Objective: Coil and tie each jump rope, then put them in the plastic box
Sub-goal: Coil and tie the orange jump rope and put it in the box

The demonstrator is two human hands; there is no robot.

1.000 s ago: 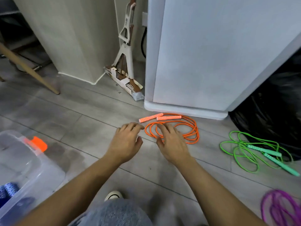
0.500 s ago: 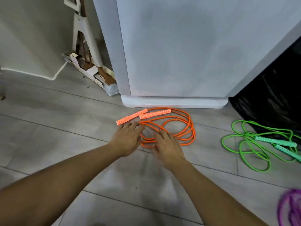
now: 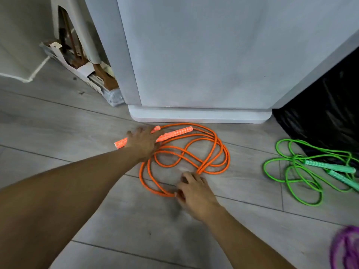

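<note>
- The indoor light is soft, even and fairly bright, with a cool grey cast and no hard-edged shadows.
- A faint, smudged shadow lies on the floor (image 3: 174, 212) beside the right hand (image 3: 196, 193), which is smeared by motion blur.
- A small glint sits on the base ledge of the white unit (image 3: 194, 55).
- The black bag (image 3: 330, 113) is dark and shows little detail.
- The purple rope (image 3: 345, 247) in the corner is blurred.
- Straight edges lean and bow towards the frame's borders.

Orange jump rope (image 3: 174, 133) sprawls in loose loops; green jump rope (image 3: 330, 166) tangled rightward; purple rope (image 3: 347, 247), seemingly bunched
</note>
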